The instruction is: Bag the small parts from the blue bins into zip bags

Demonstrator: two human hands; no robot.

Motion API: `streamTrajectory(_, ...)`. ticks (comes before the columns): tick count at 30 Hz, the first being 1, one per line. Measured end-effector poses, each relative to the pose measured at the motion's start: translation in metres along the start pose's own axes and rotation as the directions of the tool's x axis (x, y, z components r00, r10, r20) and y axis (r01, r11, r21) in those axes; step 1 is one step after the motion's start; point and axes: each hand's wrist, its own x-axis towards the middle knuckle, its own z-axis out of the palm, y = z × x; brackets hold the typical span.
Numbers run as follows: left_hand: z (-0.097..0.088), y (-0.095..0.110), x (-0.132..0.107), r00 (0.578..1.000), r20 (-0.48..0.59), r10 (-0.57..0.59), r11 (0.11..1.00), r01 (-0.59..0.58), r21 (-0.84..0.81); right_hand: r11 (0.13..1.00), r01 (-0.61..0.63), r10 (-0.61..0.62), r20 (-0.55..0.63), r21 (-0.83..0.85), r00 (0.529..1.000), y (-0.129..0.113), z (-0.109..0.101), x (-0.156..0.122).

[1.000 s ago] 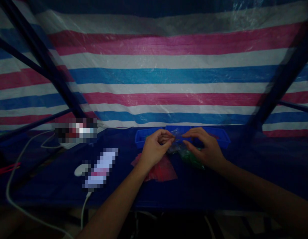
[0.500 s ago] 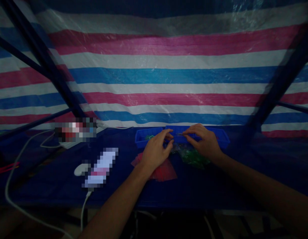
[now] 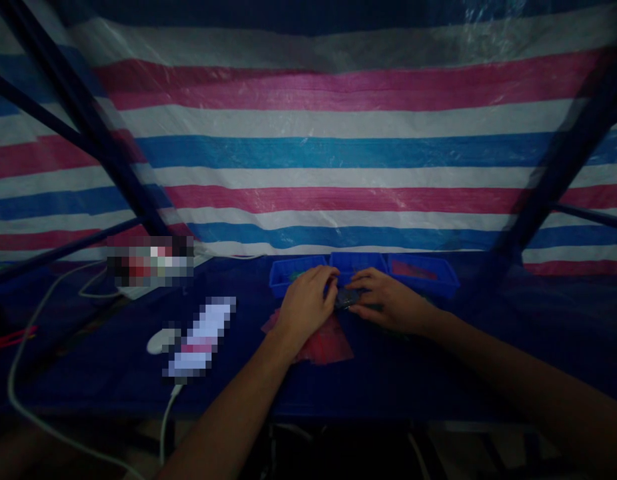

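My left hand [image 3: 308, 301] is over the pink plastic bags [image 3: 326, 343], its fingers curled in toward the thumb. Whatever lies between those fingertips, if anything, is hidden. My right hand [image 3: 393, 303] reaches in from the right with thumb and fingers apart. Its fingertips touch or nearly touch a small dark heap [image 3: 347, 298], perhaps in clear plastic, between the two hands. Under my right palm the green bundle is almost wholly covered. Just behind my hands stand the left blue tray [image 3: 276, 283] with greenish bits, the middle blue tray [image 3: 358, 259] and the right blue tray [image 3: 446, 283].
A pinkish-red flat piece [image 3: 413, 269] lies in the right tray. Left on the blue table [image 3: 388, 380] are a phone [image 3: 203, 337] on a white cable, a round white object [image 3: 163, 340] and a white power strip [image 3: 138, 288]. A striped sheet [image 3: 328, 153] hangs behind.
My right hand has come down and left from the trays to the dark heap, its pinch opened, covering the green bundle. My left hand has shifted slightly left and lower, fingers more curled.
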Motion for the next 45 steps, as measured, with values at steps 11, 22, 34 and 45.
streamTrajectory(11,-0.003,0.004,0.0,1.0,-0.025,0.012,0.992,-0.015,-0.125,0.972,-0.113,0.14,-0.123,0.204,0.983,-0.006,-0.004,-0.003)
streamTrajectory(22,-0.007,0.014,0.003,0.998,0.064,-0.002,0.919,0.027,-0.393,0.668,-0.334,0.58,-0.183,0.665,0.794,-0.009,-0.002,-0.005)
streamTrajectory(34,-0.01,0.019,0.003,0.997,0.074,0.003,0.877,0.033,-0.48,0.521,-0.24,0.603,-0.155,0.819,0.783,-0.014,0.005,-0.005)
streamTrajectory(45,-0.009,0.023,0.001,0.998,0.06,0.033,0.879,-0.001,-0.477,0.612,-0.285,0.556,-0.144,0.738,0.818,-0.015,0.01,-0.005)
